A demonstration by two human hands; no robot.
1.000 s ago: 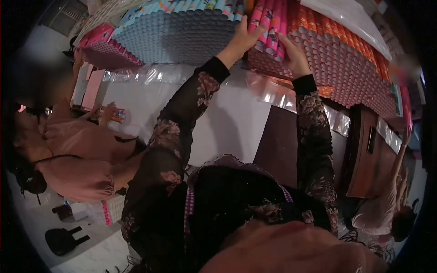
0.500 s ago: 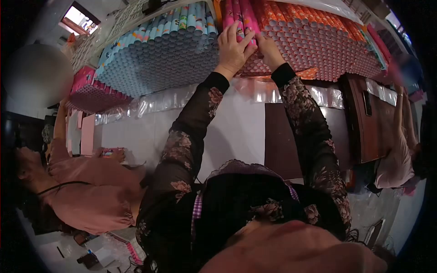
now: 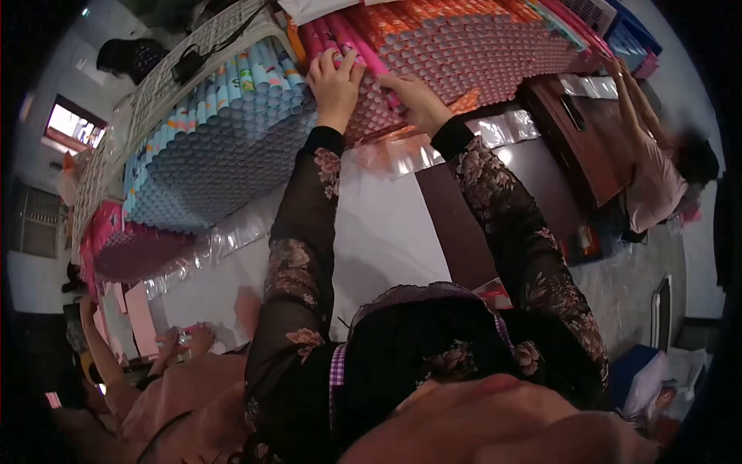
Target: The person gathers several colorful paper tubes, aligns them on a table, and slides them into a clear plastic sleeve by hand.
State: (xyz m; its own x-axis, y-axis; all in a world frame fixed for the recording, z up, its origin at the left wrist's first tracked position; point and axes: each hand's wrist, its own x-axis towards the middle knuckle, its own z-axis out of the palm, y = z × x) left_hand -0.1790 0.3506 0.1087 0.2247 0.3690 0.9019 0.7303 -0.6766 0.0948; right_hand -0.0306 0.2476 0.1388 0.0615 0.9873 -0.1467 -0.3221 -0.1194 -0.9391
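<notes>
Since the earlier frame, the whole scene had been swung round in the head view, so that the pink tubes (image 3: 328,32) and both hands were shown further to the left, and more of the right side of the room had been brought into sight. The pink tubes were seen at the top of a stack, between the blue tubes (image 3: 224,124) and the orange tubes (image 3: 433,17). They were coloured a bright, slightly glossy pink, and small darker printed figures could be made out on them; they were laid side by side, slanted down toward the person. Below them, rows of round, hollow, greyish-pink ends were packed tightly together. The pink tubes were touched from above by the left hand (image 3: 336,89), its fingers bent and a little spread. The right hand (image 3: 420,102) was held beside it, partly curled, with its fingertips placed at the outer pink tube near its lower end. Whether the tubes were gripped firmly or only touched by either hand could not be told. Clear plastic (image 3: 410,155) was hung along the stack's lower edge, above a white surface (image 3: 379,220). The blue tubes were bordered by a pale woven rack (image 3: 154,104), and one person (image 3: 657,185) was seen well apart, at the far right
</notes>
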